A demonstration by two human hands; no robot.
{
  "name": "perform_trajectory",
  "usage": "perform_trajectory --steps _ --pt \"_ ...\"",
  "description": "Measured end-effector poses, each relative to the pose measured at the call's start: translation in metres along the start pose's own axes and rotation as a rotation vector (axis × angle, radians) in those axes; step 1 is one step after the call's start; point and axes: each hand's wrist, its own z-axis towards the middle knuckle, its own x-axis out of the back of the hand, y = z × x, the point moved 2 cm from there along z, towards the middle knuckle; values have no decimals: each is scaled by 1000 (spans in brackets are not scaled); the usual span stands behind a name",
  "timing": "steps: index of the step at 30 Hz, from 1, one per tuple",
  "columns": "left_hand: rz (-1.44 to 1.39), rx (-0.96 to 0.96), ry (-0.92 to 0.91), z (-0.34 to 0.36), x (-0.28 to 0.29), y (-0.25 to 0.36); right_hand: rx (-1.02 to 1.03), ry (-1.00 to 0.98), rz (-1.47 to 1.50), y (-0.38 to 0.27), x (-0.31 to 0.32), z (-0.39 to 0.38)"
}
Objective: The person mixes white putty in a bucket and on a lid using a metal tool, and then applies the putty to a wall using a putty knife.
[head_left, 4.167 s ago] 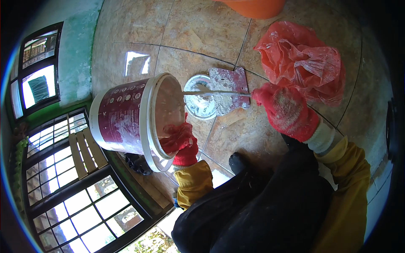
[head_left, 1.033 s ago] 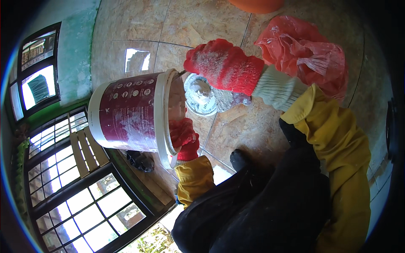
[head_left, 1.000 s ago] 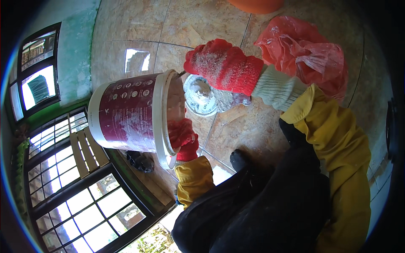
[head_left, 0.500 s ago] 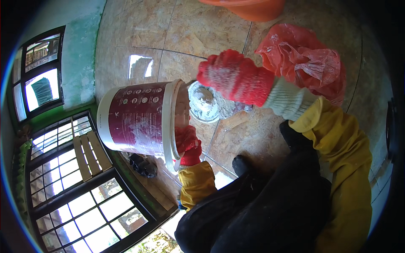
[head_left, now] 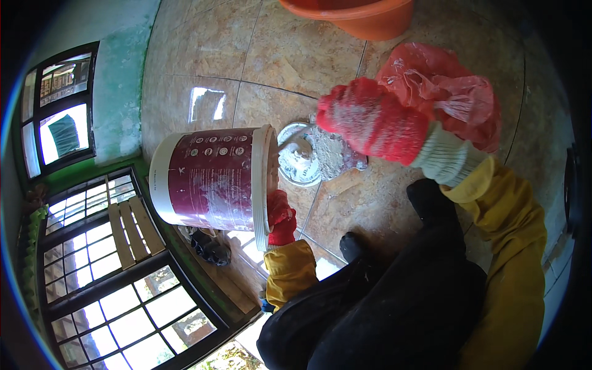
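My left hand (head_left: 280,217), in a red glove, grips the rim of a white bucket with a maroon label (head_left: 213,179), tipped on its side. My right hand (head_left: 373,120), gloved in red dusted with powder, is closed on a grey stick (head_left: 290,138) reaching toward the bucket's mouth; its grip is partly hidden. Below the stick lies a white round lid (head_left: 299,169) with a grey-white lump on it. Beside the lid, a powder-covered maroon flat piece (head_left: 342,160) is partly under my right hand. A crumpled red plastic bag (head_left: 462,92) lies beyond that hand.
An orange tub (head_left: 364,18) stands at the top. At left are a green-and-white wall (head_left: 120,92), dark-framed windows and wooden slats (head_left: 135,231). A dark bundle (head_left: 209,246) lies beside the bucket. My legs and feet are at the bottom over the tiled floor (head_left: 290,55).
My right hand went from the right side to the bucket's mouth, then back rightward over the last second, exposing more stick. The bucket sits slightly lower and farther right in the picture.
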Motion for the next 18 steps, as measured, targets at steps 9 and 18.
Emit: perform_trajectory --steps 9,18 --pt "-126 -104 199 -4 19 7 -61 104 201 -1 0 1" --pt "-132 -119 183 -1 13 4 -159 -22 804 -43 6 -52"
